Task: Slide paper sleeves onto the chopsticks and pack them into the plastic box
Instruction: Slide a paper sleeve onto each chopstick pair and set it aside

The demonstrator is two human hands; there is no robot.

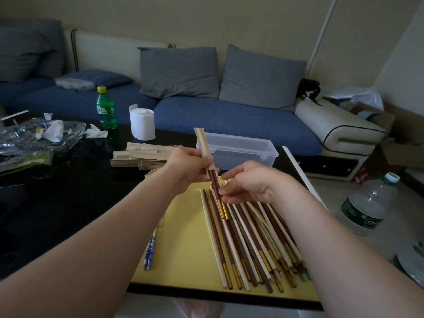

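Note:
My left hand [187, 167] grips a tan paper sleeve [203, 143] held upright and tilted. A pair of red-brown chopsticks with gold ends [218, 193] sticks partway into the sleeve's lower end. My right hand [250, 183] pinches that pair near its middle. Below lies a pile of several loose chopsticks [254, 244], red-brown and cream, on a yellow tray [183, 249]. A clear plastic box [241, 150] stands open just behind my hands. A stack of empty paper sleeves [140, 156] lies to its left.
A blue-patterned chopstick pair [149, 251] lies at the tray's left side. On the dark table stand a green bottle [105, 109], a paper roll [141, 123] and a glass dish with litter [39, 134]. A water bottle [367, 207] stands on the floor at right; a blue sofa [206, 115] lies behind.

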